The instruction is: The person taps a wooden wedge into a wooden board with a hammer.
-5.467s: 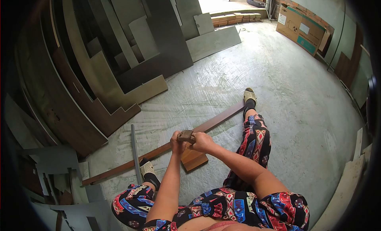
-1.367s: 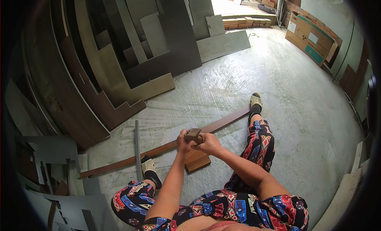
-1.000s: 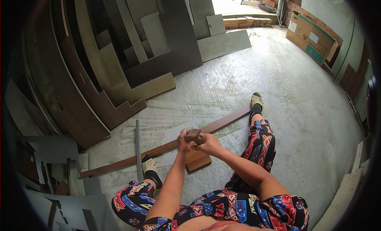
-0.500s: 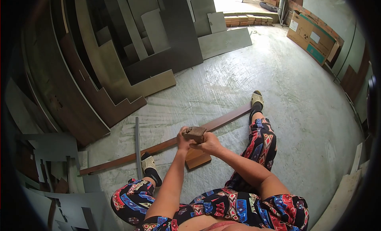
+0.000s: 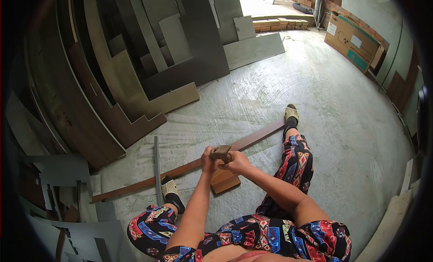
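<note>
My left hand (image 5: 209,160) and my right hand (image 5: 237,163) are wrapped round a small brown block-like tool (image 5: 222,151), whose details are too small to tell. Both hands hold it above a long reddish-brown board (image 5: 180,169) that runs across the floor from lower left to my foot at the right. Below my hands an orange-brown wooden block (image 5: 225,181) lies on the floor. A thin grey strip (image 5: 157,165) crosses the long board near my left foot.
Large cut panels (image 5: 189,41) lean at the upper left. Grey offcuts (image 5: 67,167) lie at the lower left. A cardboard box (image 5: 352,41) stands at the upper right, near stacked wooden pieces (image 5: 279,24). Pale boards (image 5: 388,221) line the lower right.
The brown tool has turned slightly in my hands and both hands have shifted a little. The view has moved slightly.
</note>
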`<action>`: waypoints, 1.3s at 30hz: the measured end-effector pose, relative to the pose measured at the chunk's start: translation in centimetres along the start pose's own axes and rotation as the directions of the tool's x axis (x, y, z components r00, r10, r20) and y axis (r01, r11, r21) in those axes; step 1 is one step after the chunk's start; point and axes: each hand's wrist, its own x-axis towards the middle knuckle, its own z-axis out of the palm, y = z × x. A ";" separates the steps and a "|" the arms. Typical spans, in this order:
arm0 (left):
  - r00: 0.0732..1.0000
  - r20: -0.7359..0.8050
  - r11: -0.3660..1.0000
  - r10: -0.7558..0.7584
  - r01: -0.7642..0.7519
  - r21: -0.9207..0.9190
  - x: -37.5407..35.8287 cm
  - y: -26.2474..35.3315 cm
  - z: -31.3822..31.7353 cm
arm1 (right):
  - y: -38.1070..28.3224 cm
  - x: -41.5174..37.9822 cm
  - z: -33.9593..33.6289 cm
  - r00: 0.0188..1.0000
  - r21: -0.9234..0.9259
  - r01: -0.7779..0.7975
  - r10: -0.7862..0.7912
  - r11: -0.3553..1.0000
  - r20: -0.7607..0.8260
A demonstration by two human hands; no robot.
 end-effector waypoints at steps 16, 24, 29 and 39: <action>0.999 -0.005 0.999 -0.032 0.032 -0.025 -0.2 -1.9 0.1 | 1.6 0.5 1.1 0.992 -0.043 0.083 -0.087 0.996 -0.087; 1.000 -0.014 0.997 0.024 -0.025 -0.071 -0.4 0.0 -0.3 | 1.3 0.6 0.8 0.998 0.004 0.045 -0.045 0.999 -0.034; 0.999 0.024 0.996 0.022 -0.020 -0.085 -0.2 -1.2 -0.3 | 1.2 0.3 0.9 0.996 0.008 0.069 -0.069 0.998 -0.051; 0.999 -0.044 0.956 -0.015 0.001 -0.292 0.0 1.1 0.3 | 0.0 0.2 0.4 0.981 0.082 0.160 -0.150 0.984 -0.125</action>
